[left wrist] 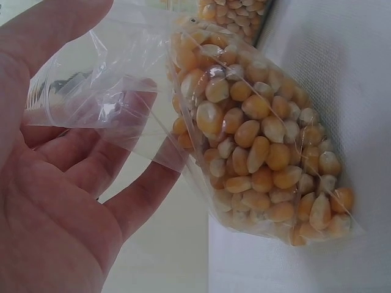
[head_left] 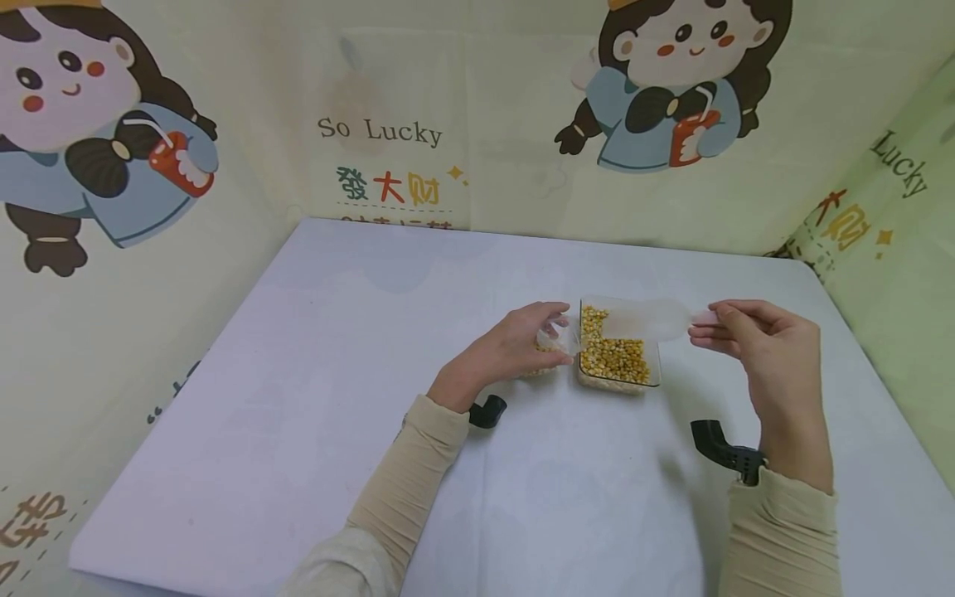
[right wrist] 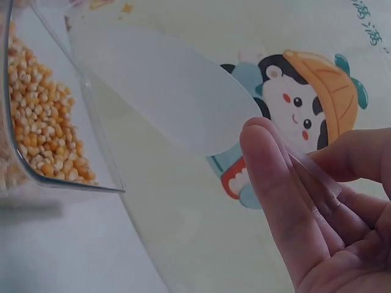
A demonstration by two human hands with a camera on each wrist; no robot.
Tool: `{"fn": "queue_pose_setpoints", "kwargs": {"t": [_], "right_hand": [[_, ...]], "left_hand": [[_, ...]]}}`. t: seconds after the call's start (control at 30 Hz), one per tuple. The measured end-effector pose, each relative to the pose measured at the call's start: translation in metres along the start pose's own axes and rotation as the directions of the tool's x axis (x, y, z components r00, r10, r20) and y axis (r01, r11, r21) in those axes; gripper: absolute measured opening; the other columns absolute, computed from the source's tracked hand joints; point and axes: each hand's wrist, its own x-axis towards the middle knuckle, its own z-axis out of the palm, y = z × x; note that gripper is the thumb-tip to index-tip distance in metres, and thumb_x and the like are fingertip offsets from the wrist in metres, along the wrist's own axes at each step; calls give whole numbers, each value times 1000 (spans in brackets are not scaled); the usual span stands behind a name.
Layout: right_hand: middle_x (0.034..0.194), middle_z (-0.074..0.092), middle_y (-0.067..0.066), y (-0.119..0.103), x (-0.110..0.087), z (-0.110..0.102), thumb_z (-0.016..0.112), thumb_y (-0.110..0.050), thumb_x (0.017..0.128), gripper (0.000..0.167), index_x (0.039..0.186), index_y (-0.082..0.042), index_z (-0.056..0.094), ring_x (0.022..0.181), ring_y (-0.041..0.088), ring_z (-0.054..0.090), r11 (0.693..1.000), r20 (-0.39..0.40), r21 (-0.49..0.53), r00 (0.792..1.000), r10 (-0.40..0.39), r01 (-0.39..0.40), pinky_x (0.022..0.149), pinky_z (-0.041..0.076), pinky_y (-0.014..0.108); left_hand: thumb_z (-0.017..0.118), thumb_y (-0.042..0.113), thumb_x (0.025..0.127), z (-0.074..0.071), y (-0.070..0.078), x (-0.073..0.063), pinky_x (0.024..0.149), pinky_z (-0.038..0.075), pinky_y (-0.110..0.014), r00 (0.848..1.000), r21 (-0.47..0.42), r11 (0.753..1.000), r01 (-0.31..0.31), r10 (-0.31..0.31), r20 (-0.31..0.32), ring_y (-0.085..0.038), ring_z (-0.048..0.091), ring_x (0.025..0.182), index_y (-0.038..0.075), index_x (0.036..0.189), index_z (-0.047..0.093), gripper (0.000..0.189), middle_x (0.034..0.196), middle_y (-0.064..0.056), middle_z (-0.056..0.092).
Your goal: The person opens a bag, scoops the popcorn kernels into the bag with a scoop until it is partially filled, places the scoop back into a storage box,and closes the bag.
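Note:
A clear plastic bag (left wrist: 263, 140) of yellow corn kernels rests on the table, its mouth in my left hand (head_left: 515, 342). That hand curls around the bag's mouth, with the thumb on one side and the fingers on the other. Just right of the bag stands a clear rectangular box (head_left: 612, 385) of corn kernels (head_left: 615, 361). My right hand (head_left: 772, 344) pinches the handle of a translucent white scoop (right wrist: 165, 91) between thumb and fingers. The scoop's blade extends left across the back right part of the box in the head view; no kernels can be made out on it.
A white-topped table (head_left: 298, 373) lies under the bag and the box. Behind it and along the sides hangs a pale cloth (head_left: 515, 108) printed with cartoon figures and lettering. Black mounts (head_left: 727, 452) are worn at both wrists.

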Motion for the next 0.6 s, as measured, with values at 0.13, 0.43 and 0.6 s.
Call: {"fn": "queue_pose_setpoints", "kwargs": {"t": [0.13,0.43,0.6], "right_hand": [[82,76,7,1,1,-1,74,-17,88,21,99,1,70,67,20,75,999,-19,-35,1000,19,-19,66,59,30],[78,76,-4,0,0,-6,70,-24,92,25,105,-3,66,68,13,75,962,-42,-258,996,79,-87,66,59,23],[77,74,-12,0,1,-7,61,-23,98,25,111,-2,60,69,10,74,891,-28,-443,995,99,-101,66,58,20]], "left_hand": [[74,27,90,0,0,0,94,51,-29,1000,1,1000,6,-6,0,-17,58,117,7,151,36,75,139,-9,58],[73,27,91,0,1,-1,93,51,-29,1000,-6,1000,6,-6,3,-17,58,118,7,151,36,74,140,-9,57],[74,27,90,0,1,0,93,51,-29,1000,-5,1000,5,-5,2,-17,58,118,7,151,36,75,139,-9,57]]}}
